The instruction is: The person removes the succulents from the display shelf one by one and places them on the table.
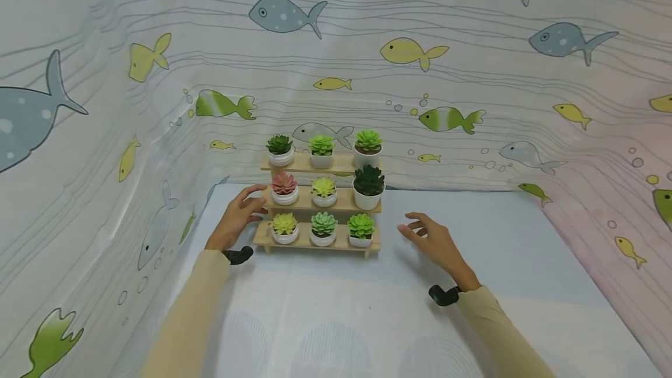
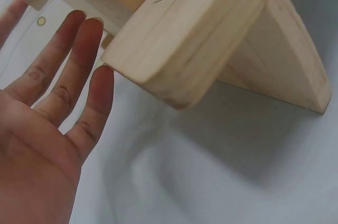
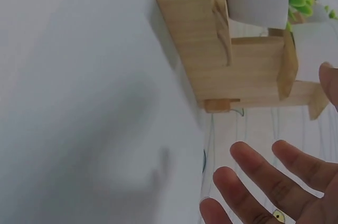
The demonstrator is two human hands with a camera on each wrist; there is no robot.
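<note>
A three-tier wooden plant stand (image 1: 304, 238) stands on the table by the back wall, with potted succulents in white pots on each tier. A pink succulent (image 1: 284, 183) is at the left of the middle tier, and a dark green one (image 1: 369, 181) is at its right. My left hand (image 1: 238, 217) is at the stand's left side. In the left wrist view its extended fingertips (image 2: 100, 81) come right up to the end of a wooden tier (image 2: 185, 28). My right hand (image 1: 433, 238), fingers loosely bent, hovers apart from the stand's right side, holding nothing.
Fish-patterned fabric walls (image 1: 336, 51) enclose the back and both sides. A pale cloth (image 1: 336, 302) covers the table. Each wrist wears a black camera mount, the left (image 1: 238, 255) near the stand's lower left corner, the right (image 1: 443, 295) over the table.
</note>
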